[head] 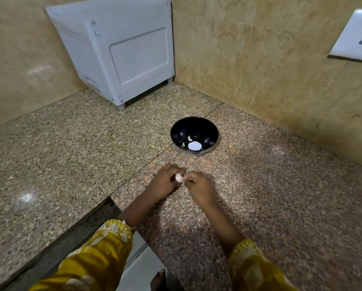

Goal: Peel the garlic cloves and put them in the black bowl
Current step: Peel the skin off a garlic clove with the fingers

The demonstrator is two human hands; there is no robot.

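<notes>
bowl (194, 131) on counter (70, 148), peeled cloves (190, 138) inside, hands (182, 181) before it, appliance (117, 49) behind-left

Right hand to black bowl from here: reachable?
Probably yes. Only bare counter lies between the right hand and the open-topped black bowl. The hand is busy, though: with the left hand it pinches the garlic clove.
</notes>
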